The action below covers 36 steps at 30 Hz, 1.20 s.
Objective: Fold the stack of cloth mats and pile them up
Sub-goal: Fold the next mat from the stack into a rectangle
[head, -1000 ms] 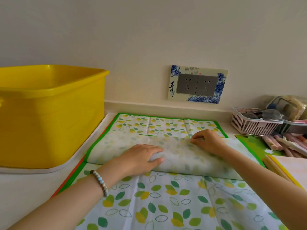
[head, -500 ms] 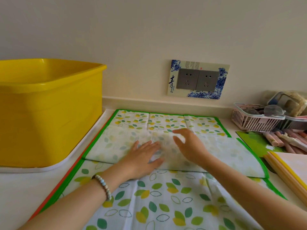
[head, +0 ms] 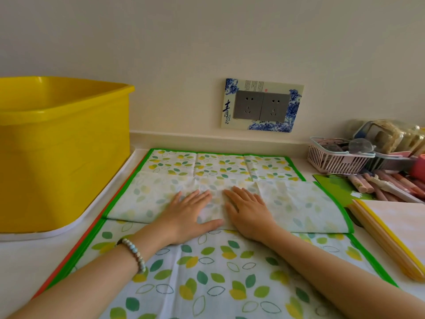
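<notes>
soft even daylight, faint shadows, wide-angle bending at edges.

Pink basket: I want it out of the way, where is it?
Head view, far right: the pink basket stands by the wall, just right of the leaf-print mat.

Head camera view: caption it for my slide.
The left hand and right hand press the folded flap of a leaf-print cloth mat beside a yellow tub.
</notes>
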Motion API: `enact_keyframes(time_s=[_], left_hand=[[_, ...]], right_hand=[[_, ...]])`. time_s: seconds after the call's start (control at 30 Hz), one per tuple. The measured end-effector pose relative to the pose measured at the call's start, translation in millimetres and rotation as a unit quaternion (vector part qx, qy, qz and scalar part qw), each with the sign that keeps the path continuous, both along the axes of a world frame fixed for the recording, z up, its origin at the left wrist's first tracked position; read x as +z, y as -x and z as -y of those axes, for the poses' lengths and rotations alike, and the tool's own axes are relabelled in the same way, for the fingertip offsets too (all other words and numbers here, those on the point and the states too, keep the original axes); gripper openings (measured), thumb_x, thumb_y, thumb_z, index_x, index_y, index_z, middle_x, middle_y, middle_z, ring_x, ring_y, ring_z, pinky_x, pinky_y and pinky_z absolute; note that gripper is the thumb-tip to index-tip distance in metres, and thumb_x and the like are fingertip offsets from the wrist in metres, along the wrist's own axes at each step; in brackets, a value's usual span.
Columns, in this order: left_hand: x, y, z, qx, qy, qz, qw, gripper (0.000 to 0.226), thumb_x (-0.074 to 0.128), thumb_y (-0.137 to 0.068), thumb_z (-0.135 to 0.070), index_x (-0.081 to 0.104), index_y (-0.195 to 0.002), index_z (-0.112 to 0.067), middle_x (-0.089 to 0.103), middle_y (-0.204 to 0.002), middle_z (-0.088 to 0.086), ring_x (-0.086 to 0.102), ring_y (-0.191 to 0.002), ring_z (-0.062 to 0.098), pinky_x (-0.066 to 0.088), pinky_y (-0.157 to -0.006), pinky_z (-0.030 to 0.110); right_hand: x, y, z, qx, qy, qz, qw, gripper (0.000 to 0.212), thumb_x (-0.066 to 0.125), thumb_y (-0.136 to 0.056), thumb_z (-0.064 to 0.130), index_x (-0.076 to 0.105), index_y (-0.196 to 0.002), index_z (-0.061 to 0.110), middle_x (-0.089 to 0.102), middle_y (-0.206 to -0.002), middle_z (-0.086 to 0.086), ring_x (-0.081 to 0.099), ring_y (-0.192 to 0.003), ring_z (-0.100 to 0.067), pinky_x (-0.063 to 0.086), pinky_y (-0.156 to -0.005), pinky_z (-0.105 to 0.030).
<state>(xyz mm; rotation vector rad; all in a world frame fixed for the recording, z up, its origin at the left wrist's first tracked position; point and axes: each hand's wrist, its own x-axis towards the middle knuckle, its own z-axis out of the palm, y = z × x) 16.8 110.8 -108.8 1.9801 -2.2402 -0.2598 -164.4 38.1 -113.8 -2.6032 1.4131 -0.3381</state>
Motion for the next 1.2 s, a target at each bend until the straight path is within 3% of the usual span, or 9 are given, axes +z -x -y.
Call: enact_keyframes(time_s=[0.2,0.47,0.6,0.7,0.83,1.07,1.2], left_hand=[[1,-2,0,-0.006,-0.009,-0.004,1.0,0.104,0.009,-0.064,-0.09,-0.003,-0.15,-0.033,-0.009,-0.155,-0.021,-0.013,-0.141,-0.002,-0.011,-0.116,0.036],[1,-1,1,-0.008,-0.005,-0.001,1.0,0.101,0.011,-0.067,-0.088,-0.003,-0.151,-0.033,-0.009,-0.156,-0.02,-0.012,-0.141,-0.001,-0.011,-0.116,0.035],[1,0,0,-0.009,-0.004,0.0,1.0,0.102,0.009,-0.066,-0.088,-0.003,-0.151,-0.033,-0.009,-0.155,-0.02,-0.012,-0.141,-0.001,-0.011,-0.116,0.035],[0,0,1,-0.008,0.001,-0.004,1.0,0.1,0.004,-0.067,-0.087,-0.003,-0.15,-0.034,-0.009,-0.155,-0.022,-0.012,-0.141,-0.003,-0.012,-0.116,0.035],[-2,0,3,-0.005,-0.002,-0.014,1.0,0.096,-0.003,-0.068,-0.084,-0.003,-0.15,-0.035,-0.01,-0.155,-0.022,-0.014,-0.139,-0.004,-0.013,-0.115,0.034],[-4,-1,4,0.001,-0.001,-0.003,1.0,0.079,0.01,-0.083,-0.075,-0.002,-0.15,-0.036,-0.009,-0.156,-0.021,-0.013,-0.14,-0.003,-0.013,-0.115,0.035],[-2,0,2,-0.006,-0.009,-0.007,1.0,0.067,0.014,-0.084,-0.074,0.003,-0.145,-0.05,-0.007,-0.156,-0.02,-0.013,-0.142,0.0,-0.012,-0.116,0.039]], right_hand=[[4,67,17,-0.049,-0.023,-0.025,0.998,0.058,0.018,-0.093,0.062,0.013,-0.147,0.042,0.008,-0.158,0.012,0.004,-0.145,-0.009,0.0,-0.117,-0.033],[13,142,28,-0.112,-0.025,-0.059,0.992,0.058,0.02,-0.094,0.06,0.014,-0.148,0.039,0.012,-0.157,0.01,0.007,-0.144,-0.009,0.002,-0.115,-0.028],[18,138,26,-0.118,-0.034,-0.058,0.991,0.058,0.023,-0.095,0.057,0.017,-0.148,0.034,0.012,-0.158,0.007,0.009,-0.145,-0.012,0.003,-0.116,-0.03],[27,119,16,-0.106,-0.037,-0.009,0.994,0.056,0.027,-0.096,0.054,0.023,-0.147,0.031,0.014,-0.157,0.005,0.014,-0.144,-0.015,0.008,-0.116,-0.033],[32,68,-12,0.008,-0.028,0.041,0.999,0.055,0.025,-0.095,0.055,0.028,-0.145,0.034,0.017,-0.156,0.008,0.013,-0.143,-0.01,0.006,-0.116,-0.033],[14,25,-31,0.053,-0.021,-0.013,0.998,0.063,0.023,-0.091,0.065,0.017,-0.147,0.039,0.01,-0.157,0.015,0.003,-0.144,-0.006,-0.003,-0.117,-0.031],[12,27,-30,0.053,-0.016,-0.027,0.998,0.063,0.021,-0.09,0.067,0.013,-0.147,0.042,0.008,-0.157,0.016,0.001,-0.144,-0.005,-0.004,-0.117,-0.031]])
